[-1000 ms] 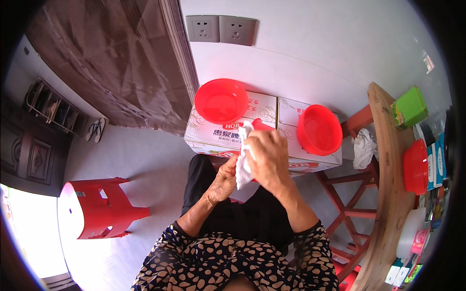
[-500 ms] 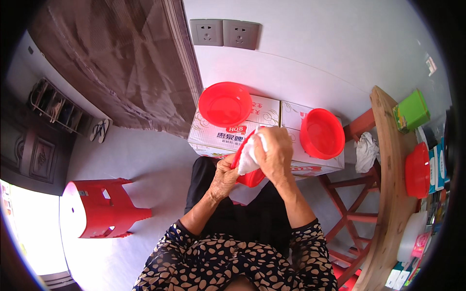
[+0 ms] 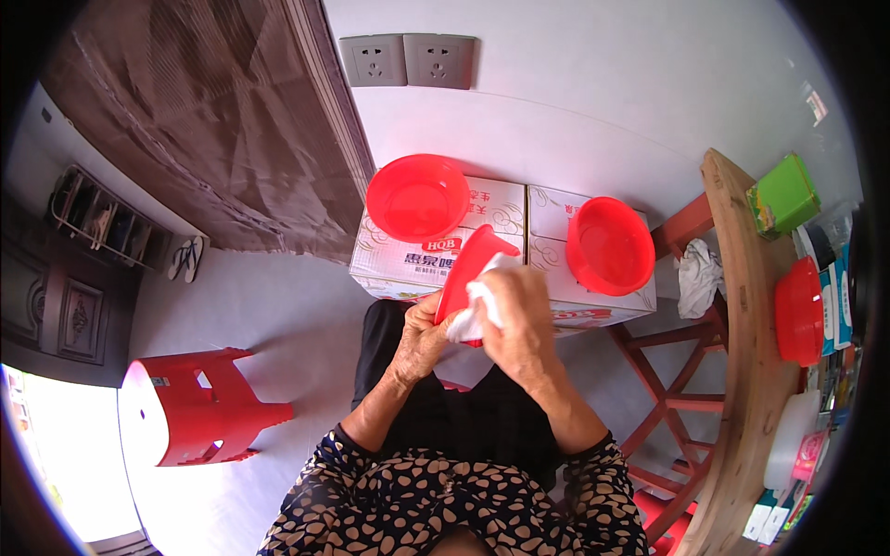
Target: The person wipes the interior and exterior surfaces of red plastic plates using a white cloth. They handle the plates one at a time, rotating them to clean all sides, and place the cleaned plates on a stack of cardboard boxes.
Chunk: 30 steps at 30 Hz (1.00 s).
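Observation:
Above my lap, my left hand point(image 3: 422, 341) grips the lower left edge of a red plastic bowl point(image 3: 470, 262), which is tilted steeply on its side. In my right hand point(image 3: 522, 320) is a bunched white cloth point(image 3: 482, 301), pressed against the bowl's inner side; the fingers are closed and somewhat blurred. Beyond my hands, a second red bowl point(image 3: 418, 198) lies on the left one of two white cardboard boxes point(image 3: 501, 208). A third red bowl point(image 3: 610, 246) rests on the right box.
To the right runs a wooden table point(image 3: 732, 371) holding a green box point(image 3: 783, 196), another red bowl point(image 3: 799, 313) and packages. A crumpled whitish cloth point(image 3: 700, 278) hangs by its red legs. A red plastic stool point(image 3: 199, 408) is at the left, with slippers point(image 3: 186, 259) farther back.
The held bowl has turned more upright, its rim rising toward the boxes. My right hand and the cloth have shifted slightly down and across it. The whole view has also moved a little.

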Available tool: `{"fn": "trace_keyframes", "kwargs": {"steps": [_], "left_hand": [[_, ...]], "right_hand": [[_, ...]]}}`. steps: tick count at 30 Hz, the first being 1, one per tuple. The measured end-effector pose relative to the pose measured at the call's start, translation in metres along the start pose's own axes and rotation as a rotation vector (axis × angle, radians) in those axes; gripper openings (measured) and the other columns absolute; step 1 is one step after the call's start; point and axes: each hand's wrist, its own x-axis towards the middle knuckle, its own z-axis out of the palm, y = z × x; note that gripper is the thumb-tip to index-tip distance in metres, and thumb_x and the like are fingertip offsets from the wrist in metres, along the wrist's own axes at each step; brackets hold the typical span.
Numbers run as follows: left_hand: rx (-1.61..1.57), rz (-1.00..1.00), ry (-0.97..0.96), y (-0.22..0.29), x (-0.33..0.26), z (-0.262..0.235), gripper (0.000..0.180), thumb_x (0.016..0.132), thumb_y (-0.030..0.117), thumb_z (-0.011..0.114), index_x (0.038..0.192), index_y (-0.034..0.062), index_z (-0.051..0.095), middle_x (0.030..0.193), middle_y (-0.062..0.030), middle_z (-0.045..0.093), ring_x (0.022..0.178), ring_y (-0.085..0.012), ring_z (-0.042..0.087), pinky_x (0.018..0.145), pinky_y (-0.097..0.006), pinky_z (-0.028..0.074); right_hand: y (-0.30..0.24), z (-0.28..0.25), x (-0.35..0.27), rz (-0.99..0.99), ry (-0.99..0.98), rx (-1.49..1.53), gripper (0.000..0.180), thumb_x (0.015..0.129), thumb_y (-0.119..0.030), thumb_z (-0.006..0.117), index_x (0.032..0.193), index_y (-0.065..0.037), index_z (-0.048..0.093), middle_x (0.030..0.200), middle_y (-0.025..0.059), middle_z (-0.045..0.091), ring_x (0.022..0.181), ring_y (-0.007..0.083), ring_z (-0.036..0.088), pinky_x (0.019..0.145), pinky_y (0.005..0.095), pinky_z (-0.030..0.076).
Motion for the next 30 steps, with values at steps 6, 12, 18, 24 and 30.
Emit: {"fn": "trace_keyframes", "kwargs": {"steps": [6,12,18,24,30], "left_hand": [[0.159,-0.032,-0.016,0.007,-0.004,0.01,0.026,0.086,0.018,0.066,0.106,0.0011,0.063,0.09,0.0001,0.064,0.082,-0.0059,0.054,0.076,-0.024,0.046],[0.005,-0.024,-0.021,-0.001,-0.004,0.008,0.032,0.086,0.02,0.067,0.11,0.0014,0.06,0.095,-0.0001,0.064,0.086,-0.0066,0.056,0.08,-0.025,0.047],[0.055,0.002,0.037,-0.013,-0.005,0.0,0.029,0.084,0.019,0.069,0.105,0.0012,0.062,0.093,-0.0002,0.065,0.084,-0.0067,0.057,0.077,-0.024,0.048],[0.112,0.059,0.044,-0.011,-0.003,0.003,0.019,0.079,0.011,0.074,0.094,0.0014,0.067,0.086,0.0006,0.065,0.077,-0.0053,0.056,0.071,-0.023,0.049],[0.204,0.141,-0.031,-0.014,-0.003,-0.004,0.018,0.077,0.01,0.074,0.09,-0.0003,0.066,0.082,0.0011,0.065,0.073,-0.0052,0.055,0.068,-0.023,0.048]], "right_hand": [[0.032,-0.011,0.033,0.049,0.332,-0.286,0.031,0.073,-0.004,0.068,0.101,-0.005,0.057,0.093,0.0145,0.053,0.084,0.0317,0.051,0.074,0.0444,0.043],[-0.011,-0.009,0.002,-0.006,-0.115,0.084,0.044,0.074,-0.011,0.068,0.115,-0.002,0.054,0.12,0.0178,0.05,0.105,0.034,0.046,0.089,0.0433,0.039],[-0.009,0.0,-0.001,-0.138,-0.103,0.166,0.032,0.072,-0.006,0.068,0.103,-0.005,0.061,0.107,0.0072,0.055,0.095,0.0277,0.05,0.084,0.0376,0.042],[0.016,0.007,0.03,-0.04,-0.072,0.245,0.014,0.075,-0.004,0.066,0.089,-0.005,0.064,0.092,0.007,0.062,0.086,0.0277,0.056,0.076,0.0386,0.044],[0.069,0.018,0.042,0.229,-0.319,0.463,0.016,0.081,-0.004,0.056,0.095,-0.001,0.062,0.094,0.0095,0.064,0.09,0.0242,0.06,0.079,0.0338,0.046]]}}
